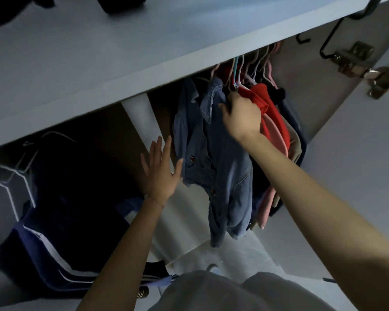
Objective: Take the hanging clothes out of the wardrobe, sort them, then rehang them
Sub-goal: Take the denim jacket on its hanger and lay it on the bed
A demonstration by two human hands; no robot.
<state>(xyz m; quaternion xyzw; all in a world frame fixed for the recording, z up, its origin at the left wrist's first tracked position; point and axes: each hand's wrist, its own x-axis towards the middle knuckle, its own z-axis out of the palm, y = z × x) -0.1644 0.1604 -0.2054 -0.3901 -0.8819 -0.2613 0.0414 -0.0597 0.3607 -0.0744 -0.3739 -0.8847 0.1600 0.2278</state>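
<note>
A blue denim shirt hangs in the right wardrobe bay, in front of a red garment, pink and beige clothes and several pastel hangers. My right hand reaches up between the denim collar and the red garment, its fingers curled into the fabric near the hanger necks. My left hand is held flat with straight fingers, just left of the denim shirt, thumb brushing its edge.
A white shelf juts over the rail and hides the hanger hooks. A white divider post stands left of the shirt. Dark navy clothes with white stripes fill the left bay. The open door with metal hinges is at right.
</note>
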